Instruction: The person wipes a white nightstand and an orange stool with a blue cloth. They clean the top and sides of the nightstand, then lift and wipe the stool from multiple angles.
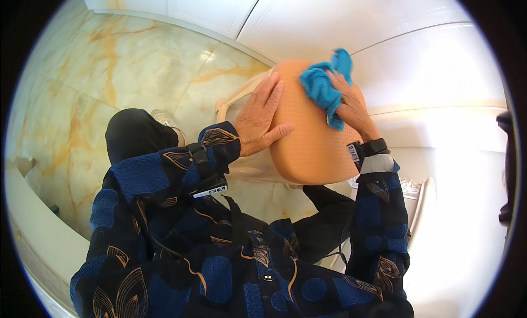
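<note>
A tan-orange padded chair cushion (308, 153) with rows of small perforations stands in front of me on a cream chair frame (224, 108). Whether it is the seat or the backrest, I cannot tell. My left hand (261, 116) lies against its left edge, thumb apart from the fingers and resting on the padded face. A bunched blue cloth (323, 87) is in my right hand (348, 101), pressed to the upper right of the cushion. One end of the cloth sticks up past the cushion's edge and is slightly blurred. The fingertips are partly hidden in its folds.
White panelled cabinet fronts (304, 21) rise just behind the chair. Marble-patterned floor tiles (82, 83) spread out to the left. A pale curved edge (45, 211) runs along the lower left. At right is a brightly lit white surface (457, 194). Straps with small devices circle both wrists.
</note>
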The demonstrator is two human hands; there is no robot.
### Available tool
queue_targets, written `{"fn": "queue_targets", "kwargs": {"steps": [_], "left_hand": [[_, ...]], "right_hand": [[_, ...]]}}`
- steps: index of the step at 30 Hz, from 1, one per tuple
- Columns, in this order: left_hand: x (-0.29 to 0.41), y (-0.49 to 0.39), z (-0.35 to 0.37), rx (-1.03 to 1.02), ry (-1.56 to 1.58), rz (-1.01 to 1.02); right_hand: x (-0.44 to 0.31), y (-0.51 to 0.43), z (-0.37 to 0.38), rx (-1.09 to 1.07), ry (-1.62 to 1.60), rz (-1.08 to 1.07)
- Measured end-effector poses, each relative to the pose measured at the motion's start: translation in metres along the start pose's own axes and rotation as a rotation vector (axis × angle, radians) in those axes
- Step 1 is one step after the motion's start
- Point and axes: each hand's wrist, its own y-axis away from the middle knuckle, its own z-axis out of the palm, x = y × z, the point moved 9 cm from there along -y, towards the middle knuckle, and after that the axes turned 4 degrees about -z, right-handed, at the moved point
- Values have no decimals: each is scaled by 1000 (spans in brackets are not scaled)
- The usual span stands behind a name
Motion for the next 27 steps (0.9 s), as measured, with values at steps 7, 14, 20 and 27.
{"fn": "queue_targets", "kwargs": {"steps": [7,14,20,27], "left_hand": [[-4,16,5,-18,211,-51],[-14,28,14,-65,284,-153],[-28,26,20,-76,295,-276],[-40,39,32,-10,303,-425]], "right_hand": [[-108,57,32,-151,-187,-289],[1,113,-11,82,-62,317],[-54,62,8,2,233,-106],[-151,116,41,102,53,-280]]}}
